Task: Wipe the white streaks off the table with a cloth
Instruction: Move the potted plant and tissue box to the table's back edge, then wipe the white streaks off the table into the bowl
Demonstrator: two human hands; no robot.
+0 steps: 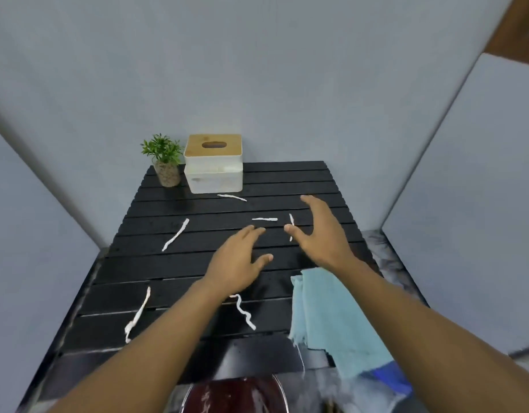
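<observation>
Several white streaks mark the black slatted table: one at the left middle, one at the near left, a wavy one near the front, and short ones farther back. A light blue cloth lies on the table's right front and hangs over the near edge. My left hand hovers over the table's middle, fingers spread, holding nothing. My right hand is stretched out beside it, also empty, with the cloth below its wrist.
A white tissue box with a wooden lid and a small potted plant stand at the table's far left. Grey wall panels enclose the table on three sides. A dark red round seat sits below the near edge.
</observation>
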